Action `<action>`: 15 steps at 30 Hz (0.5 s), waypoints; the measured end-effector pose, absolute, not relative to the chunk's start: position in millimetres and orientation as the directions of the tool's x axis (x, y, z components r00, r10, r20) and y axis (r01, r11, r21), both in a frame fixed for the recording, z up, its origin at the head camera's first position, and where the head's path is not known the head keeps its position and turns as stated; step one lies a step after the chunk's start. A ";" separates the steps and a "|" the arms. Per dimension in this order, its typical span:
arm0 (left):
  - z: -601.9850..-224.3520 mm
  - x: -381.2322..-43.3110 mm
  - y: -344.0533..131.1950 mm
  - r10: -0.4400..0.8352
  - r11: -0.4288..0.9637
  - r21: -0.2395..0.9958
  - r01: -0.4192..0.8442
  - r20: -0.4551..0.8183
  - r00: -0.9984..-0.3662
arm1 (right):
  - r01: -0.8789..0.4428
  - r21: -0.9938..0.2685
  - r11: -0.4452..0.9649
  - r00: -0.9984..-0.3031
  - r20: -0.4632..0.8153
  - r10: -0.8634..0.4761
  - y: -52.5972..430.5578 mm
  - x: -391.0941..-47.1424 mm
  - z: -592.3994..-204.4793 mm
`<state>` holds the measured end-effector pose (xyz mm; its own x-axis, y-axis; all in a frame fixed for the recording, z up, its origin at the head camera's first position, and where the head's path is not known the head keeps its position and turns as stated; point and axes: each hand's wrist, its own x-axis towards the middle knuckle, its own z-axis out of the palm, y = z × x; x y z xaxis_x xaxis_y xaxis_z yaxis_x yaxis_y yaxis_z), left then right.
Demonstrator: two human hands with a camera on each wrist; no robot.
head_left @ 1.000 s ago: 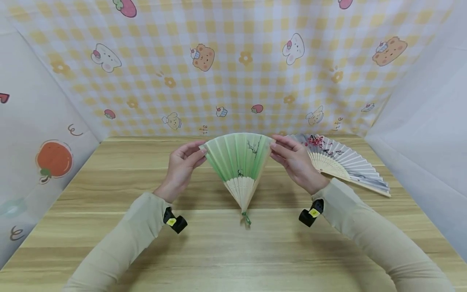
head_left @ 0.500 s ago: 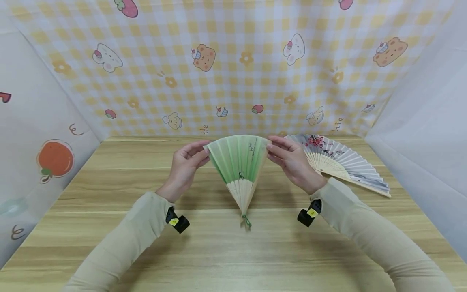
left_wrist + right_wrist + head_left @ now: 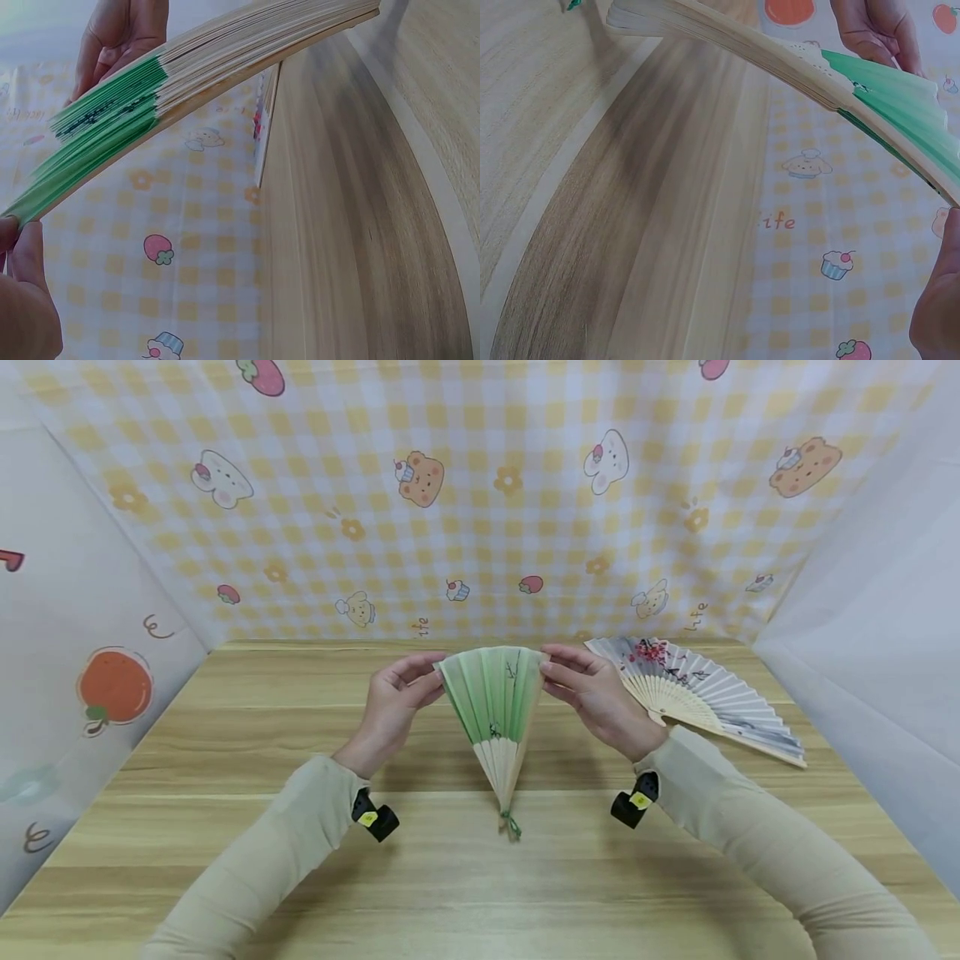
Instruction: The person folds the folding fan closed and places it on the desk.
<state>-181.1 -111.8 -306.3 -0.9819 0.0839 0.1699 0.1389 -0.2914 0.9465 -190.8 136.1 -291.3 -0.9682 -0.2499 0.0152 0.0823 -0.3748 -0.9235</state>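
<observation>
A green folding fan (image 3: 491,693), partly spread, is held up between both hands, with its pale ribs converging toward the front. From its pivot hangs a green cord tassel (image 3: 512,827). My left hand (image 3: 393,706) pinches the fan's upper left corner between thumb and fingers. At the upper right corner, my right hand (image 3: 596,697) pinches the other outer edge. In the left wrist view the folded ribs of the fan (image 3: 225,64) show edge-on above the table. The right wrist view shows the fan's green leaf (image 3: 900,101) running between both hands.
A second folding fan (image 3: 705,689), white-grey with red blossoms, lies spread on the wooden table (image 3: 262,727) behind my right hand. A yellow checked cloth (image 3: 480,527) hangs along the table's back edge, with white cloth (image 3: 870,602) at the sides.
Both hands have come closer together, the left moving right and the right moving slightly left. The green fan has narrowed between them and its top edge has dropped a little.
</observation>
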 end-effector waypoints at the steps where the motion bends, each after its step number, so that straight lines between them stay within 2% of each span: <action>1: -306.3 -181.1 -111.2 0.085 -0.291 0.946 0.140 0.171 -0.982 | 0.086 -0.925 -0.371 -0.968 0.010 -0.250 135.7 -190.5 -291.1; 15: -306.6 -181.3 -101.1 0.108 -0.286 0.947 0.146 0.183 -0.977 | 0.082 -0.941 -0.327 -0.960 0.013 -0.279 131.3 -189.9 -290.9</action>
<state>-181.3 -101.1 -306.6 -0.9771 0.1082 0.1834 0.1462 -0.2856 0.9471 -189.9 131.3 -290.9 -0.9603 -0.2787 0.0132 0.0820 -0.3270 -0.9415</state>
